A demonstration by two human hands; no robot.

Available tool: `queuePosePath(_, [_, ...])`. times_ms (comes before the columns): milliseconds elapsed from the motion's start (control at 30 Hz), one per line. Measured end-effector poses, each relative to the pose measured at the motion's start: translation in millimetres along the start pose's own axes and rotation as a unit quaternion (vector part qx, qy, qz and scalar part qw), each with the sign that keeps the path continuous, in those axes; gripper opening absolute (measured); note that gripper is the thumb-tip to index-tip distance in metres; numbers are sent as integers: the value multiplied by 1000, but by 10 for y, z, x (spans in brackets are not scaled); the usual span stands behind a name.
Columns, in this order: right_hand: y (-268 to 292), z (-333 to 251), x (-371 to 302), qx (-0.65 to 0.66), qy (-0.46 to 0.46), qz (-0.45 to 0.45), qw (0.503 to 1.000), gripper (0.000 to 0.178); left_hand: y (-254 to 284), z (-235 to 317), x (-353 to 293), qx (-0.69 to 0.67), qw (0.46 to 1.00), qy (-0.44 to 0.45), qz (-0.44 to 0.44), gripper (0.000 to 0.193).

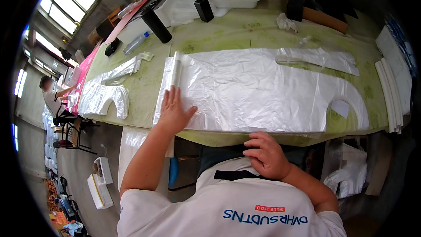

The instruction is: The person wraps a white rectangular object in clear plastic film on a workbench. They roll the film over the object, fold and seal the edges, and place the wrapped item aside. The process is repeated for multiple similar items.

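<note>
The white shirt [193,213] is nearest, left fingers [172,98] spread on crinkled, glossy plastic [250,90], right fingers [258,144] half-curled.

From the person's head, 1 wide fisheye view looks steeply down over the white shirt [193,213] at 6 o'clock, facing across the near green table [241,37] toward 12 o'clock; its curved edge takes in a far window [70,1] at 10 o'clock.

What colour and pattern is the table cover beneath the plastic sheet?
The table cover is pale green with darker green round motifs, best seen in the head view.
</note>
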State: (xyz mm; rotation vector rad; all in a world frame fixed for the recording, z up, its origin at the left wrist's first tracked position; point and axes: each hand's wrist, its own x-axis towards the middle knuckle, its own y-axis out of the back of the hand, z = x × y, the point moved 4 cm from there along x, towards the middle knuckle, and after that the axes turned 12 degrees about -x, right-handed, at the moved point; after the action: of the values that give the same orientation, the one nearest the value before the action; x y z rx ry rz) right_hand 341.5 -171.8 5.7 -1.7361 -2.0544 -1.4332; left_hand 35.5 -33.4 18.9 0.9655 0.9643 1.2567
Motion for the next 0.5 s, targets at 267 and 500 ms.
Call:
queuePosePath(267, [111,123,-215,6,-48,40,998,25,162,-980,192,-25,983,172,51,101])
queuePosePath(500, [94,112,-266,19,-53,48,997,25,261,-1385,155,-330,926,136,123,74])
